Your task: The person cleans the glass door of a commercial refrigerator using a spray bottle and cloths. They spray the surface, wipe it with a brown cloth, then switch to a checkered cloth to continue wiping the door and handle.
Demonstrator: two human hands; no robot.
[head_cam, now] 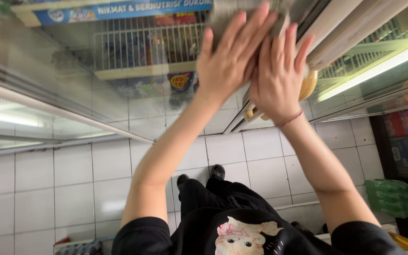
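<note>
Wiping under way: left hand (230,59) and right hand (277,78), grip flat, press grey cloth (227,16) on glass fridge door (119,85); extent cleaned indeterminate.

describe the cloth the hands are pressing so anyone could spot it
Find the open fridge door at upper right, above the white tiled floor. At its top edge, the left hand and right hand press flat on a grey cloth, the only soft, dull thing among glass and metal.

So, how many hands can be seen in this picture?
2. The left hand lies flat, fingers spread, on a grey cloth against the glass door. The right hand lies flat beside it, overlapping it slightly. No other hands show.
</note>
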